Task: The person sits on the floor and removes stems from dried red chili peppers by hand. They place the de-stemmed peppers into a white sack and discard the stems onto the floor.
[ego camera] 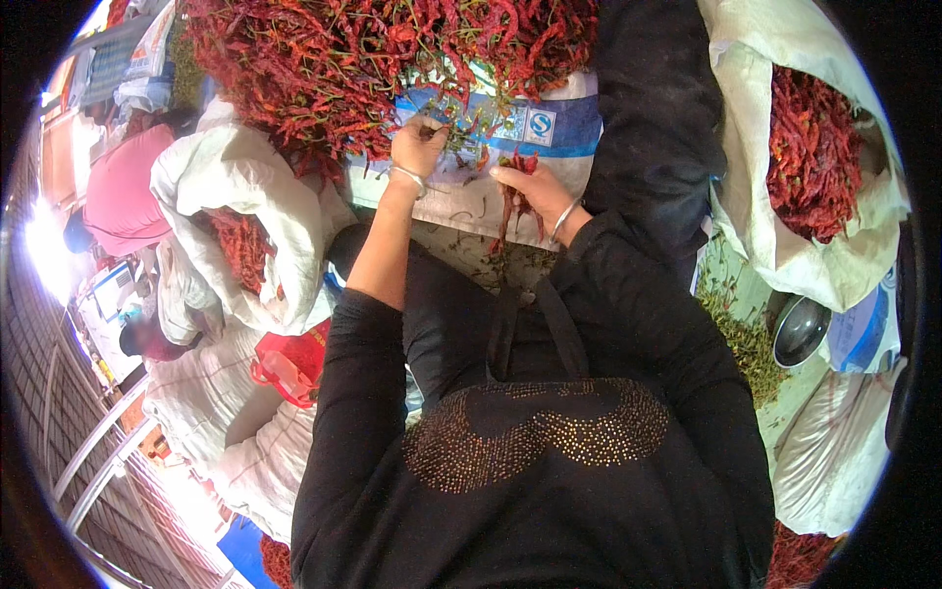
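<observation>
A large heap of dried red chillies (pixel 324 73), many with green stems, lies before me. It rests partly on a white and blue woven plastic sack (pixel 471 195) spread flat. My right hand (pixel 541 190) is closed around a small bunch of chillies (pixel 508 213), whose tips hang below the fingers. At the near edge of the heap is my left hand (pixel 418 151), its thumb and fingers bent close together. Whether something thin is pinched there cannot be made out. Loose stems and bits (pixel 460 136) lie on the sack between the two hands.
An open white woven sack (pixel 294 221) of chillies stands on my left, another sack (pixel 743 132) on my right. Below the right one are a dark bowl (pixel 801 331) and scattered stems (pixel 736 324). A red bag (pixel 294 361) and a person in pink (pixel 132 191) are at left.
</observation>
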`<action>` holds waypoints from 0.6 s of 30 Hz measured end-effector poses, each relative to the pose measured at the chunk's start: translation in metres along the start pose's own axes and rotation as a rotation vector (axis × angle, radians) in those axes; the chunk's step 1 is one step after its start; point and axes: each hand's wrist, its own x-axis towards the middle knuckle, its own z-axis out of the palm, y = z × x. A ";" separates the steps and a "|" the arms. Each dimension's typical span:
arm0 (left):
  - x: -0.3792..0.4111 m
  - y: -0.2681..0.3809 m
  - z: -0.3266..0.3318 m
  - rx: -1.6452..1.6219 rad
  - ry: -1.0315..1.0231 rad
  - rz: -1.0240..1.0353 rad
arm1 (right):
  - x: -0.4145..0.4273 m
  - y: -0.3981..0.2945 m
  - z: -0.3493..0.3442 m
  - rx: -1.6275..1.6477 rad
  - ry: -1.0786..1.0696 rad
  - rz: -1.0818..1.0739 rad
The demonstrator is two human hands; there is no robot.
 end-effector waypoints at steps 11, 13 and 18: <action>0.024 0.028 0.038 0.558 -0.149 0.001 | -0.002 0.000 -0.001 0.013 0.068 -0.045; 0.023 0.027 0.039 0.480 -0.181 0.005 | -0.003 0.000 -0.001 0.020 0.070 -0.035; 0.004 0.015 0.005 -0.158 -0.109 -0.181 | -0.002 0.002 -0.001 0.018 0.056 -0.015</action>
